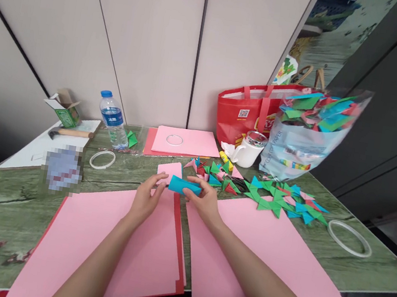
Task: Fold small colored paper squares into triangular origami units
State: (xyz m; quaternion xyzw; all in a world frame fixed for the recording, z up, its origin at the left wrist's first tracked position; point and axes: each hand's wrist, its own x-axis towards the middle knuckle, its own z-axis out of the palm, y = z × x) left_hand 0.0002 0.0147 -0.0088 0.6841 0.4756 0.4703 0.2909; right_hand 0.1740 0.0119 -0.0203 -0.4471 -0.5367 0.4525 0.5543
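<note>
A folded strip of blue paper (181, 186) is held above the table between the thumb and fingers of my right hand (205, 200). My left hand (148, 195) is at the strip's left end, its thumb and index finger apart with a gap between them; whether a fingertip touches the paper I cannot tell. Just behind lies a small stack of pink paper pieces (169, 169) with a blue edge showing. Large pink sheets lie under both forearms, a left stack (96, 222) with red edges showing and a right stack (261, 249).
Folded paper triangles (217, 171) and a green paper ring (269, 200) lie at right. Behind stand a white mug (248, 151), red bag (229, 118) and plastic bag (292, 148). Leftward are a water bottle (112, 120), hammer (73, 132) and white ring (102, 159).
</note>
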